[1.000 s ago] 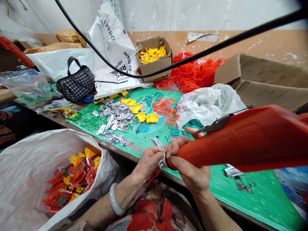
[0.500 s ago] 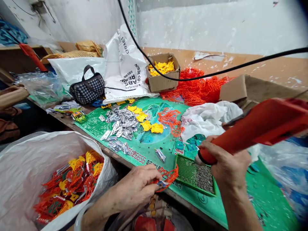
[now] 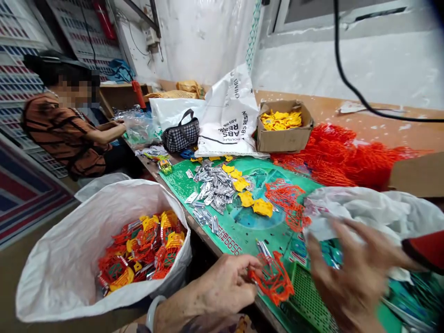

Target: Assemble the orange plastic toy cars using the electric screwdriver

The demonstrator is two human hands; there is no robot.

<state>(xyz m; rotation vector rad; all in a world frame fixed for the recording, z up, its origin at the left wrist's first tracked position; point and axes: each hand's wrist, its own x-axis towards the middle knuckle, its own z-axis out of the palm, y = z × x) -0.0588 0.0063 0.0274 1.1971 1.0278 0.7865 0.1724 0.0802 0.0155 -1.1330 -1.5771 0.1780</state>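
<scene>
Head view: one left hand [image 3: 225, 284], near centre, with a pale ring-shaped bangle [image 3: 154, 312] at the wrist, thumb and fingers pinching one orange-red openwork plastic frame [image 3: 277, 282], which is held at the near edge of a table covered in printed green sheeting [image 3: 243, 238]. One right hand [image 3: 350, 273], near right, blurred, fingers spread, above a green perforated plastic tray [image 3: 308, 291] that it partly hides. One red tool with a dark end [image 3: 428, 249], cut off at the right edge, beside the right wrist. One small bundle of silvery strips [image 3: 263, 249], just beyond the frame. Mid-table, left to right: a loose pile of flat silvery strips [image 3: 218, 185]; several yellow moulded plastic pieces [image 3: 246, 199]; flat orange-red lattice pieces [image 3: 287, 199]; a crumpled white translucent bag [image 3: 371, 206]. Far side, left to right: a black-and-white checked handbag [image 3: 182, 136]; a white sack with black lettering [image 3: 222, 134]; a brown cardboard box [image 3: 284, 142] of yellow parts [image 3: 280, 120]; a heap of orange-red lattice [image 3: 340, 157]. Near left: a large open white sack [image 3: 58, 259] containing mixed orange, yellow and silvery pieces [image 3: 145, 249]. Far left: one co-worker in an orange-brown top with dark lines [image 3: 65, 134], forearms toward the table. Far right: one black cable [image 3: 342, 69], hanging in a curve.
</scene>
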